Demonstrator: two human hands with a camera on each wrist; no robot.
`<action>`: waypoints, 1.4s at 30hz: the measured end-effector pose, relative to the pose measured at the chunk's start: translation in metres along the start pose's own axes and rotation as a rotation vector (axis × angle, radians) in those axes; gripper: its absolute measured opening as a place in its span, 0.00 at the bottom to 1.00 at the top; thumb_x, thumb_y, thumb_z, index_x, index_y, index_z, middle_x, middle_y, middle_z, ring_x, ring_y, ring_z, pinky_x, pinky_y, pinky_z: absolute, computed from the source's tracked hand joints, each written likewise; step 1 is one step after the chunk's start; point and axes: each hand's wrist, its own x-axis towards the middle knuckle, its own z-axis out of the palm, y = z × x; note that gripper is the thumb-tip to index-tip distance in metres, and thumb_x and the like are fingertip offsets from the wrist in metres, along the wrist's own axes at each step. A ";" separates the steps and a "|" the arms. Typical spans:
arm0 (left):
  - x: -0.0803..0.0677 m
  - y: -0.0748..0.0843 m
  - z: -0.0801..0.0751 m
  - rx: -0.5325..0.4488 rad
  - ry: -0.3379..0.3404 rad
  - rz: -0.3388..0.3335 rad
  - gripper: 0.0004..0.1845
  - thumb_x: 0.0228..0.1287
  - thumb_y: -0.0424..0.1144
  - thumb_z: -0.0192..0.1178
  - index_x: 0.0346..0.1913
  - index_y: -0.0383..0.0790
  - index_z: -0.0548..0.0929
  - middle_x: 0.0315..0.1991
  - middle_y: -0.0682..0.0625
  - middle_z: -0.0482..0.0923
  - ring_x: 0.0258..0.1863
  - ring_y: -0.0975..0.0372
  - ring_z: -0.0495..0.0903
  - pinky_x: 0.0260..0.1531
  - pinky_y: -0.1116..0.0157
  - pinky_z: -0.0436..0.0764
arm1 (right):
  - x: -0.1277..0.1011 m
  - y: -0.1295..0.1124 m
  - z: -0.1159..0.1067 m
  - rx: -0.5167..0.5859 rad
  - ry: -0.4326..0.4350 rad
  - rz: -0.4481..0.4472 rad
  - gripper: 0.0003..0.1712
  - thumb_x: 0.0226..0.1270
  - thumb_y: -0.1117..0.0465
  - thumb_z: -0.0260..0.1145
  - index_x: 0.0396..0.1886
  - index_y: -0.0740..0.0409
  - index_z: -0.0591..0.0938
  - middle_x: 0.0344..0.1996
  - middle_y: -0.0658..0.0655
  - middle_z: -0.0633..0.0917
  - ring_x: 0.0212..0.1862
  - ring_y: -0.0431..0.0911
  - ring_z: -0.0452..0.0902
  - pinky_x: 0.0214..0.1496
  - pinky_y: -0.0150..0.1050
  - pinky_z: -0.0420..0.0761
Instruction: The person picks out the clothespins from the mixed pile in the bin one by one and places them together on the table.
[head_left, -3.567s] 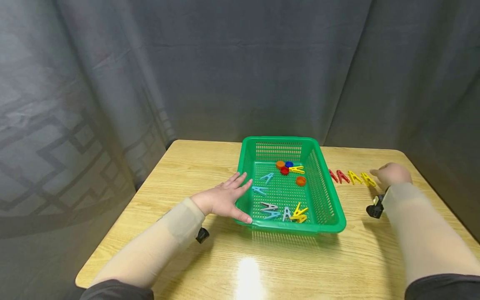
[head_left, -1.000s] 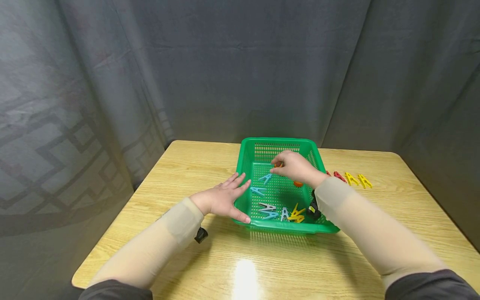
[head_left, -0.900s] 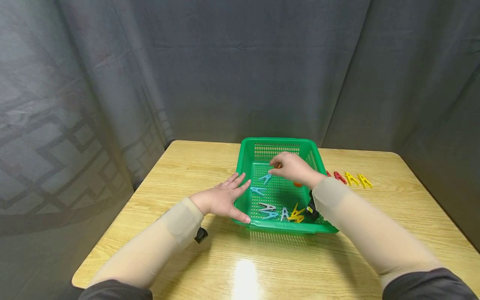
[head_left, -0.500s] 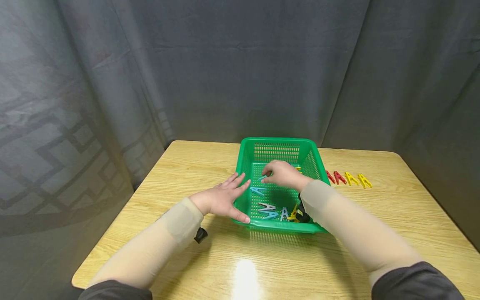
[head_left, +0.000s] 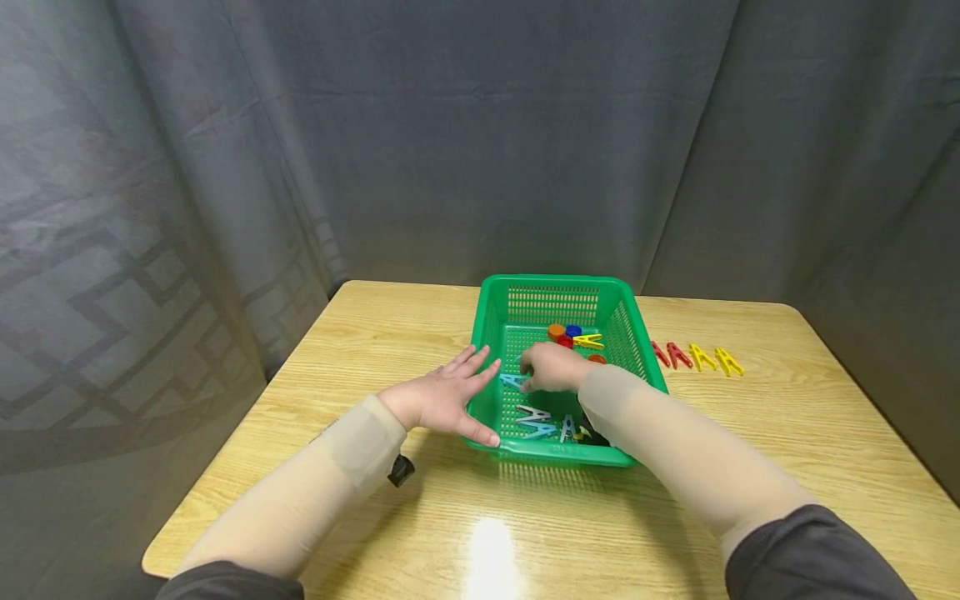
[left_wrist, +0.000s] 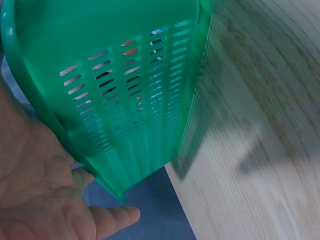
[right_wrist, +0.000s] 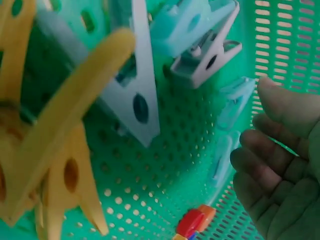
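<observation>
My left hand (head_left: 446,402) rests with spread fingers on the left rim of a green plastic basket (head_left: 630,300). In the left wrist view, its thumb and fingers lie along the basket's rim, not curled round it. Inside the basket, my right hand (head_left: 553,367) hovers beside a light blue clothespin (head_left: 512,381), with a second blue one mostly hidden behind the fingers. The right wrist view shows loosely bent fingers and the thumb near the blue clothespin (right_wrist: 236,102), with nothing seen between them. Nearer the front lie a grey clothespin (head_left: 532,413), another blue one (head_left: 540,430) and a blue-grey one (head_left: 567,428).
Orange (head_left: 556,331), blue (head_left: 573,331) and red bottle caps (head_left: 565,341) sit at the basket's back, beside a yellow clothespin (head_left: 588,341). Red (head_left: 679,356) and yellow clothespins (head_left: 728,362) form a row on the wooden table (head_left: 390,333), right of the basket.
My right hand has come from the yellow clothespins on the table into the basket, passed over the caps, and moved nearer the front to the blue clothespins. My left hand has stayed put.
</observation>
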 end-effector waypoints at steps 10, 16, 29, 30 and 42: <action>0.000 -0.002 0.000 -0.002 -0.001 0.004 0.61 0.49 0.73 0.60 0.77 0.51 0.39 0.77 0.54 0.23 0.74 0.57 0.24 0.69 0.45 0.46 | 0.005 -0.007 0.006 -0.092 -0.011 0.039 0.20 0.58 0.51 0.73 0.46 0.58 0.84 0.44 0.55 0.84 0.46 0.49 0.79 0.46 0.47 0.80; 0.001 -0.003 0.000 0.004 -0.011 0.000 0.61 0.49 0.74 0.59 0.77 0.52 0.38 0.76 0.55 0.22 0.74 0.58 0.23 0.69 0.46 0.46 | 0.006 -0.008 0.006 -0.128 0.000 0.039 0.17 0.57 0.53 0.74 0.41 0.57 0.84 0.39 0.53 0.84 0.42 0.48 0.79 0.42 0.45 0.81; 0.001 -0.003 0.000 0.010 -0.011 -0.002 0.61 0.49 0.74 0.59 0.77 0.52 0.38 0.76 0.55 0.22 0.74 0.57 0.23 0.70 0.47 0.45 | 0.012 -0.007 0.011 -0.144 -0.014 0.038 0.18 0.56 0.55 0.75 0.43 0.58 0.81 0.38 0.54 0.82 0.41 0.48 0.78 0.43 0.46 0.80; 0.001 -0.003 0.000 0.009 -0.010 -0.001 0.61 0.49 0.74 0.59 0.77 0.51 0.39 0.76 0.55 0.22 0.74 0.57 0.23 0.70 0.47 0.45 | 0.012 -0.007 0.011 -0.145 -0.016 0.037 0.17 0.56 0.56 0.74 0.41 0.58 0.81 0.37 0.53 0.82 0.40 0.47 0.78 0.43 0.45 0.80; 0.000 -0.003 0.000 0.004 -0.010 0.001 0.62 0.49 0.74 0.59 0.77 0.52 0.38 0.76 0.55 0.22 0.74 0.57 0.23 0.70 0.47 0.45 | 0.011 -0.005 0.009 -0.142 -0.043 0.006 0.11 0.57 0.64 0.72 0.40 0.58 0.81 0.36 0.53 0.82 0.40 0.47 0.77 0.45 0.44 0.79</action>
